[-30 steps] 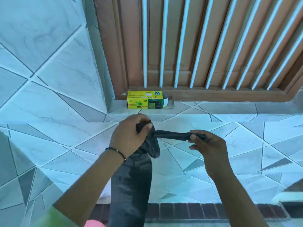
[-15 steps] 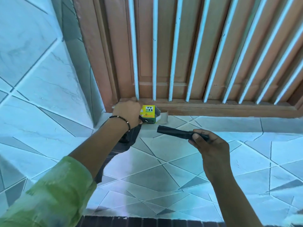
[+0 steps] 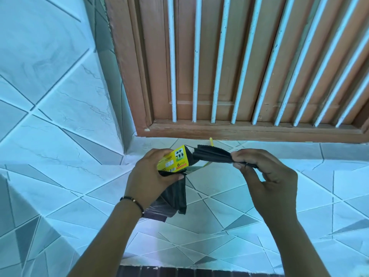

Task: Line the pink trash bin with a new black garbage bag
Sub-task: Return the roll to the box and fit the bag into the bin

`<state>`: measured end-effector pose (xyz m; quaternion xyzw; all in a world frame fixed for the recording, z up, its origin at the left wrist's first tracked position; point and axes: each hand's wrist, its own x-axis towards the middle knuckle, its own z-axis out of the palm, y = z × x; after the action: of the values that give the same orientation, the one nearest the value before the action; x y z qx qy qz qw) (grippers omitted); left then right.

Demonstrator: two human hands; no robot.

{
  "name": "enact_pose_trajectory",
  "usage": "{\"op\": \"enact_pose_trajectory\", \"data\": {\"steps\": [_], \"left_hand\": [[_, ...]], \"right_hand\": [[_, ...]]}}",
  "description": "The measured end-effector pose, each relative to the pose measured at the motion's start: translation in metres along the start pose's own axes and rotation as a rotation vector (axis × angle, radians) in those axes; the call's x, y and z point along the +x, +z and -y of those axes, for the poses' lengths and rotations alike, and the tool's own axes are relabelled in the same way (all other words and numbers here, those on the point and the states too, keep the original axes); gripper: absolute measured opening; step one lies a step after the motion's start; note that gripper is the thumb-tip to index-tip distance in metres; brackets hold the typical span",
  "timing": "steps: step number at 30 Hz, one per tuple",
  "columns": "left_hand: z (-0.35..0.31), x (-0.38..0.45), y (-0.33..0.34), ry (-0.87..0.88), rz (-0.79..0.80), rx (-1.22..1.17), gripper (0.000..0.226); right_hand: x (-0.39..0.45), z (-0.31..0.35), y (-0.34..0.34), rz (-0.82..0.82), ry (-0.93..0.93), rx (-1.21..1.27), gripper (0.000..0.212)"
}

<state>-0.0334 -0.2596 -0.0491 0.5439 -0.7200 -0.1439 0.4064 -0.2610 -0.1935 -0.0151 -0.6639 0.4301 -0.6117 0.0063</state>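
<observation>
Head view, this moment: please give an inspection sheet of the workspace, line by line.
Surface: pale blue-white tiled ledge with grey triangle pattern.
Job's things: yellow cardboard bag box held in the left hand; folded black plastic garbage bag roll at the box's open end; loose black bag hanging below the left hand; pink bin not in view.
Clutter: nothing seen.
Grippers: left hand grips box and loose bag; right hand pinches the roll.
Cables: nothing seen.
Surroundings: brown wooden window frame with white bars; tiled wall.

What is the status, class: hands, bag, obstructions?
Left hand grips yellow box and loose bag. Right hand pinches folded black bag. Bin unseen.
</observation>
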Motion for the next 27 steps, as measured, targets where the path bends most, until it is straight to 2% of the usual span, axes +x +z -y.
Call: {"op": "enact_pose_trajectory", "data": {"steps": [7,14,18,21,23,27], "left_hand": [[0.002,-0.023,-0.012,0.078,0.008,0.029,0.058],[-0.012,-0.044,-0.024,0.219,0.003,0.186,0.063],[-0.012,-0.052,-0.035,0.217,-0.009,0.237,0.061],[-0.013,-0.064,-0.041,0.217,-0.002,0.251,0.060],[-0.015,-0.072,-0.043,0.232,0.000,0.264,0.061],[-0.025,-0.088,-0.045,0.354,0.009,0.381,0.069]], "right_hand": [[-0.018,0.018,0.007,0.250,0.138,0.067,0.022],[-0.056,0.032,0.042,0.107,0.274,0.027,0.026],[-0.071,0.042,0.048,0.062,0.543,0.222,0.036],[-0.078,0.049,0.049,-0.099,0.676,0.310,0.027],[-0.083,0.055,0.052,-0.117,0.740,0.327,0.023],[-0.101,0.066,0.063,-0.124,0.946,0.533,0.015]]}}
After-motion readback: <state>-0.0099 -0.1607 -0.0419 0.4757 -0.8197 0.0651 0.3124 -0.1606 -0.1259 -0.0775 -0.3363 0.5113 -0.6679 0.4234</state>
